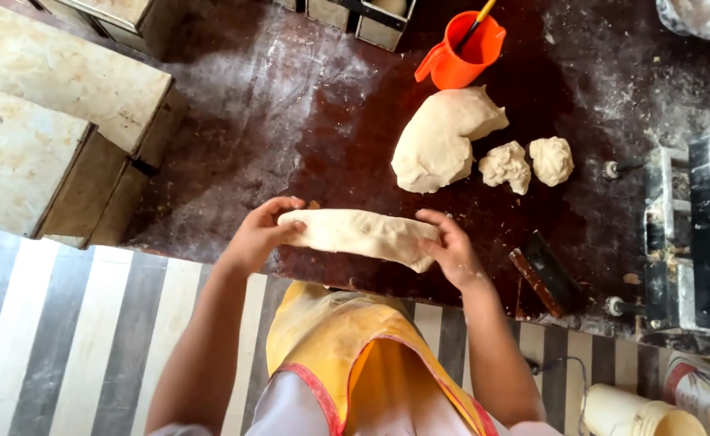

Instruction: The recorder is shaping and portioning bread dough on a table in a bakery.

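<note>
While both hands work at the near edge of the dark floured table (306, 121), a long piece of dough (361, 234) lies stretched between them. Its long axis runs left to right across the view, roughly parallel to the table's near edge, with the right end dipping a little lower than the left. The left hand (260, 236) grasps the left end, fingers curled over the top of the dough. The right hand (450, 250) grasps the right end, thumb on top and fingers wrapped about the tapered tip. Whether the piece rests on the table or is lifted just above it cannot be told.

Farther back on the table, beyond the right hand, sits a large mound of dough (440, 137), curved like a bean, its long axis running from near left to far right. Just beside it to the right lie two small lumps of dough (529, 163), close together. Behind the mound stands an orange jug (462, 50) with a yellow-handled tool sticking out of it. A dark scraper (542, 274) lies near the table edge, to the right of the right hand. At the right edge stands a metal machine (690, 234) dusted with flour. Pale wooden boxes (48, 113) lie to the left. The person wears a yellow apron (355, 355), and the floor (72, 339) is striped grey and white.
</note>
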